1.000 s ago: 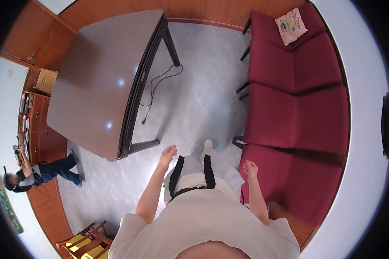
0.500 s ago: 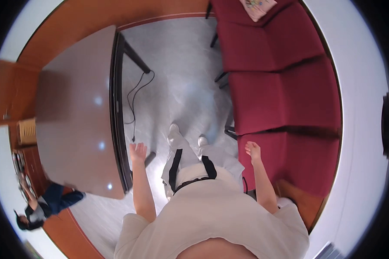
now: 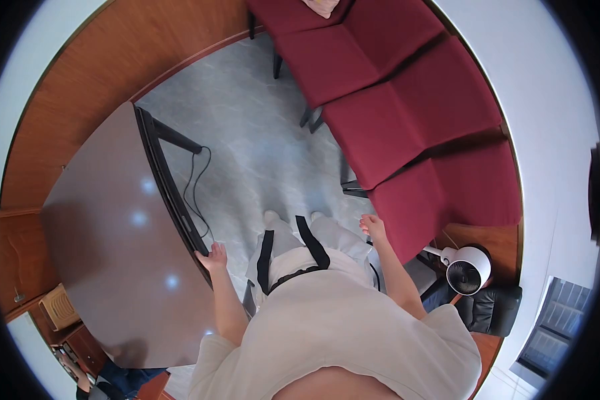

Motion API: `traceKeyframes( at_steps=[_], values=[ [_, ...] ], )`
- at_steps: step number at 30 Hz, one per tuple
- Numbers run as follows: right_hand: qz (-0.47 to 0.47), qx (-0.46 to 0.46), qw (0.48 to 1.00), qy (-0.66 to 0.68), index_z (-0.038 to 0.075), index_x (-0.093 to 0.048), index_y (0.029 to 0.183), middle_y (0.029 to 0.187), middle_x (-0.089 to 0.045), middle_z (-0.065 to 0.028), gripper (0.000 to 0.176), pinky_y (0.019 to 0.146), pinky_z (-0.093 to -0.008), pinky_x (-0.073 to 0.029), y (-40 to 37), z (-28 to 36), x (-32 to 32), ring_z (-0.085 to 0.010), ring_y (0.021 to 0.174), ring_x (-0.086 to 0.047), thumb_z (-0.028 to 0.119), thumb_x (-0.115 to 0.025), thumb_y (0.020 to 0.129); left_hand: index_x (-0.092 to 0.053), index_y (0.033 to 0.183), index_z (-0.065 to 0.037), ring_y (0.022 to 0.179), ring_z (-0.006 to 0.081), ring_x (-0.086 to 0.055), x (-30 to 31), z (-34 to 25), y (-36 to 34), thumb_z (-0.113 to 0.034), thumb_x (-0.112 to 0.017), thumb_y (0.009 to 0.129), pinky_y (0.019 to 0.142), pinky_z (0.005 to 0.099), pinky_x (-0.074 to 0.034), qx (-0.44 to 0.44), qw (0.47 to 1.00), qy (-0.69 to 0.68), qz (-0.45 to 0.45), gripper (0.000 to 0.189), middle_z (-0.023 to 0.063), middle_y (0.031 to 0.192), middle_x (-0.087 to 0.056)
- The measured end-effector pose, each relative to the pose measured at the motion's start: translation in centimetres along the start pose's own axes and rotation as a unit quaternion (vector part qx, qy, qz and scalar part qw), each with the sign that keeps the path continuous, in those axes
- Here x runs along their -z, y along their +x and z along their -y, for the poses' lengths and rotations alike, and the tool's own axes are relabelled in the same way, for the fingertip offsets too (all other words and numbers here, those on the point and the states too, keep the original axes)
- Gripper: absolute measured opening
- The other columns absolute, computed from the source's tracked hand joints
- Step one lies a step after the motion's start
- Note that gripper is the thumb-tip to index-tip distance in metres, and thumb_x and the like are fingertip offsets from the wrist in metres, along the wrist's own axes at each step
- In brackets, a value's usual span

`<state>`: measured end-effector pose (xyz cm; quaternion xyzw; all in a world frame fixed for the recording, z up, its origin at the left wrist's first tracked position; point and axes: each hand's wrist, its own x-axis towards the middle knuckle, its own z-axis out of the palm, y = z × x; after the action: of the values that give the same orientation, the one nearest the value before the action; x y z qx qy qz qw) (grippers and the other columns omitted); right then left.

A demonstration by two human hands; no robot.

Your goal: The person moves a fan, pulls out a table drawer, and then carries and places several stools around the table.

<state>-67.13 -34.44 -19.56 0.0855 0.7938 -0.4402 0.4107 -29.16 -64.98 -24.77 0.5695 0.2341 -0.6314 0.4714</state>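
Observation:
My left hand (image 3: 213, 257) is open, fingers stretched out, right at the dark edge of a brown table (image 3: 103, 247) and overlapping that edge in this view. It holds nothing. My right hand (image 3: 373, 228) hangs empty beside the front of a dark red chair (image 3: 417, 200), its fingers loosely bent and apart. Between my hands are my light trousers and shoes, with two black straps (image 3: 311, 243) hanging from the waist. A thin black cable (image 3: 188, 193) loops on the floor beyond my left hand, near the table leg (image 3: 177, 138).
More red chairs (image 3: 373, 130) line the right wall, a printed cushion or bag (image 3: 323, 5) on the farthest. A white fan (image 3: 469, 270) stands by a black leather chair (image 3: 493, 310) behind my right arm. Beyond the table at lower left, another person (image 3: 130, 381) is partly visible.
My view has turned, swinging the table and chairs round to the left; the fan and black chair have come into view. My left hand is now at the table edge.

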Motion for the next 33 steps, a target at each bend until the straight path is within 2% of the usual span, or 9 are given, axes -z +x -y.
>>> traceKeyframes(
  at_steps=[6, 9, 12, 14, 21, 24, 26, 29, 33],
  values=[
    [0.013, -0.005, 1.0, -0.026, 0.005, -0.053, 0.099, 0.083, -0.058, -0.0023, 0.026, 0.059, -0.0209, -0.041, -1.3, 0.4, -3.9, -0.0085, 0.067, -0.054, 0.023, -0.05, 0.08, 0.003, 0.131, -0.008, 0.12, 0.0193, -0.027, -0.2, 0.3, -0.3, -0.055, -0.053, 0.068, 0.096, 0.0426, -0.024, -0.016, 0.998, 0.038, 0.039, 0.096, 0.0049, 0.132, -0.022],
    [0.019, 0.025, 0.998, -0.051, 0.003, -0.055, 0.095, 0.079, -0.058, -0.0033, 0.026, 0.054, -0.0219, -0.04, -1.0, 1.4, -6.0, -0.0092, 0.067, -0.055, 0.022, -0.05, 0.078, 0.004, 0.13, -0.007, 0.12, 0.0201, -0.028, -0.4, 0.6, -0.7, -0.053, -0.051, 0.071, 0.096, 0.0423, -0.025, -0.022, 0.998, 0.037, 0.041, 0.093, 0.007, 0.132, -0.022],
    [0.064, 0.023, 0.993, -0.096, 0.002, -0.055, 0.095, 0.079, -0.058, -0.0032, 0.027, 0.055, -0.0221, -0.04, -0.1, 2.7, -8.3, -0.0096, 0.068, -0.055, 0.023, -0.049, 0.079, 0.003, 0.13, -0.005, 0.119, 0.021, -0.029, 0.0, 0.3, -1.1, -0.051, -0.049, 0.074, 0.095, 0.0418, -0.026, -0.026, 0.998, 0.034, 0.051, 0.089, 0.009, 0.132, -0.021],
    [0.102, 0.088, 0.975, -0.177, 0.004, -0.053, 0.099, 0.082, -0.057, -0.0029, 0.026, 0.06, -0.0209, -0.041, 0.7, 4.6, -9.3, -0.0092, 0.071, -0.055, 0.023, -0.048, 0.082, 0.003, 0.13, -0.005, 0.118, 0.0216, -0.031, -0.4, 0.6, -1.5, -0.048, -0.048, 0.076, 0.095, 0.041, -0.027, -0.032, 0.996, 0.046, 0.063, 0.087, 0.0107, 0.131, -0.022],
    [0.15, 0.089, 0.963, -0.205, 0.002, -0.054, 0.097, 0.084, -0.057, -0.004, 0.025, 0.064, -0.0212, -0.041, 1.9, 7.8, -12.7, -0.0095, 0.074, -0.053, 0.021, -0.047, 0.082, 0.003, 0.13, -0.004, 0.115, 0.0239, -0.034, -0.3, 0.8, -1.1, -0.047, -0.048, 0.076, 0.094, 0.0434, -0.027, -0.04, 0.997, 0.029, 0.056, 0.085, 0.0109, 0.128, -0.026],
    [0.196, 0.132, 0.946, -0.22, 0.001, -0.054, 0.097, 0.081, -0.057, -0.0041, 0.025, 0.065, -0.0214, -0.041, 3.7, 8.5, -14.5, -0.0091, 0.073, -0.052, 0.019, -0.049, 0.081, 0.004, 0.13, -0.004, 0.114, 0.0252, -0.034, -0.4, 1.0, -0.9, -0.047, -0.048, 0.077, 0.094, 0.0447, -0.026, -0.053, 0.997, 0.019, 0.054, 0.085, 0.0109, 0.128, -0.026],
    [0.201, 0.184, 0.905, -0.328, 0.0, -0.055, 0.097, 0.077, -0.057, -0.0039, 0.025, 0.065, -0.0214, -0.041, 4.9, 9.6, -16.1, -0.0091, 0.07, -0.052, 0.018, -0.05, 0.08, 0.004, 0.13, -0.004, 0.115, 0.0257, -0.034, -0.5, 1.3, -0.9, -0.046, -0.046, 0.078, 0.095, 0.0456, -0.025, -0.062, 0.996, 0.016, 0.058, 0.083, 0.0108, 0.127, -0.026],
    [0.245, 0.217, 0.858, -0.396, 0.0, -0.055, 0.096, 0.074, -0.057, -0.0035, 0.025, 0.064, -0.0208, -0.04, 6.9, 12.6, -18.8, -0.0086, 0.07, -0.052, 0.018, -0.05, 0.079, 0.006, 0.13, -0.005, 0.115, 0.0252, -0.034, -0.6, 1.4, -1.1, -0.045, -0.045, 0.079, 0.095, 0.0467, -0.024, -0.068, 0.996, -0.001, 0.061, 0.082, 0.0104, 0.126, -0.027],
    [0.293, 0.159, 0.87, -0.363, -0.001, -0.055, 0.096, 0.073, -0.057, -0.0054, 0.027, 0.062, -0.0231, -0.041, 8.5, 17.2, -22.3, -0.0114, 0.066, -0.053, 0.018, -0.049, 0.078, -0.007, 0.127, -0.004, 0.115, 0.0243, -0.034, -1.0, 1.8, -0.9, -0.044, -0.042, 0.081, 0.094, 0.0472, -0.026, -0.086, 0.995, -0.026, 0.046, 0.07, 0.0089, 0.123, -0.03]
  ],
)
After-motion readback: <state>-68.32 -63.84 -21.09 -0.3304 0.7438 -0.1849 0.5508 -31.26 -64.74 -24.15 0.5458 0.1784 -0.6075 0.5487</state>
